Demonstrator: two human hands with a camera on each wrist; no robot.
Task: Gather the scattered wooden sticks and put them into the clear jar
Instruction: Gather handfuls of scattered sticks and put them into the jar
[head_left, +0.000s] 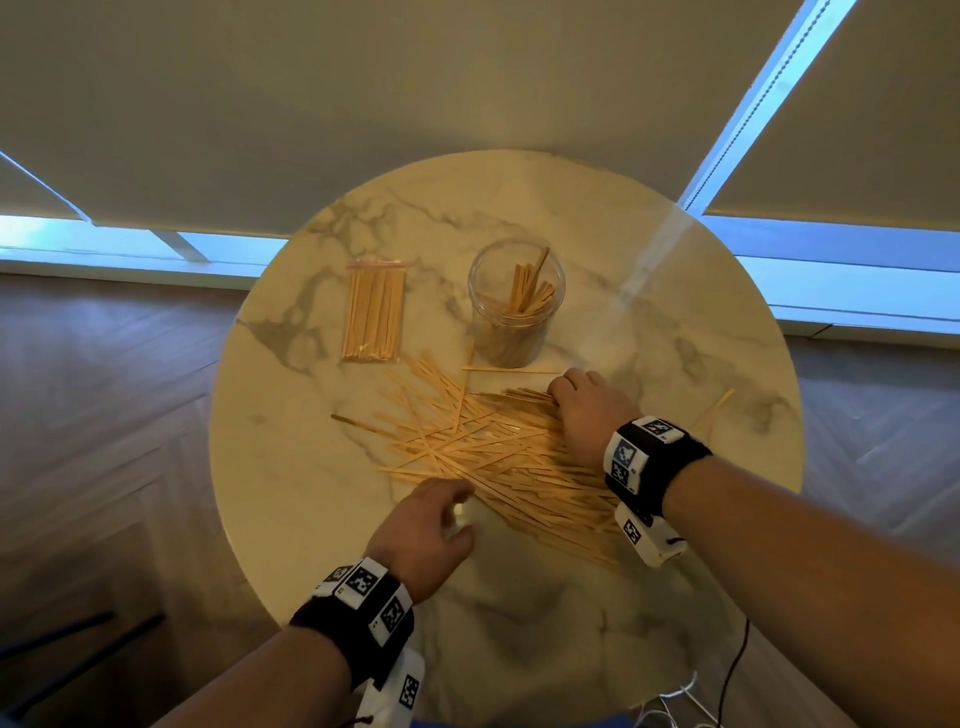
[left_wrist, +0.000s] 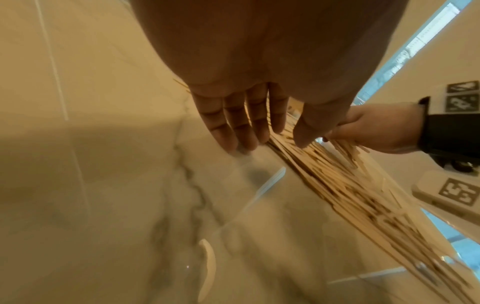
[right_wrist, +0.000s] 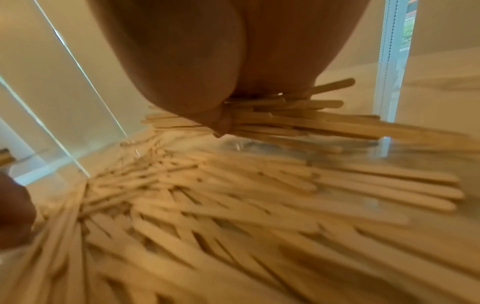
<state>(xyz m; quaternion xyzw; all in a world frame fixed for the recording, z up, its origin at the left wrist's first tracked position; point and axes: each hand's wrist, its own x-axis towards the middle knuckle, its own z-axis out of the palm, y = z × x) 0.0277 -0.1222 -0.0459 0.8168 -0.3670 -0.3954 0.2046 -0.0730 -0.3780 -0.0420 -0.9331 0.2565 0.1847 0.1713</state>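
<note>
Many thin wooden sticks (head_left: 488, 452) lie scattered in a loose pile across the middle of the round marble table (head_left: 291, 499). Behind the pile stands the clear jar (head_left: 515, 304), upright and open, with several sticks leaning inside. My right hand (head_left: 560, 393) sits at the pile's far right side and grips a bunch of sticks (right_wrist: 298, 115), fingers curled over them and thumb (right_wrist: 224, 121) below. My left hand (head_left: 457, 501) hovers at the pile's near edge with straight fingers (left_wrist: 233, 127), the tips at the table beside the sticks (left_wrist: 345, 185), holding nothing.
A sealed clear bag of sticks (head_left: 373, 312) lies left of the jar. One stray stick (head_left: 719, 408) rests far right near the table edge, another (head_left: 511, 370) just in front of the jar. A dark cable (head_left: 732, 670) hangs off the near right edge.
</note>
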